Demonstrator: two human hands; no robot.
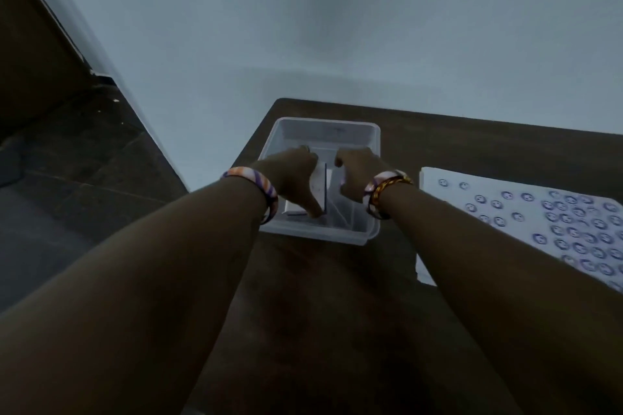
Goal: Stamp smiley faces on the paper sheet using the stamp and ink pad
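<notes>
Both my hands reach into a clear plastic bin (369,232) on the dark table. My left hand (291,175) lies over a white flat box-like item (319,187) inside the bin, thumb stretched down along it. My right hand (357,168) is curled beside it, fingers bent over something pale that I cannot make out. No stamp or ink pad shows clearly; the hands hide most of the bin's contents. To the right lies the white paper sheet (445,209), covered with several blue smiley prints (573,232).
The dark wooden table (337,296) ends at its left edge close to the bin, with dark floor (67,162) beyond. A pale wall (303,27) rises right behind the table. Bracelets sit on both wrists.
</notes>
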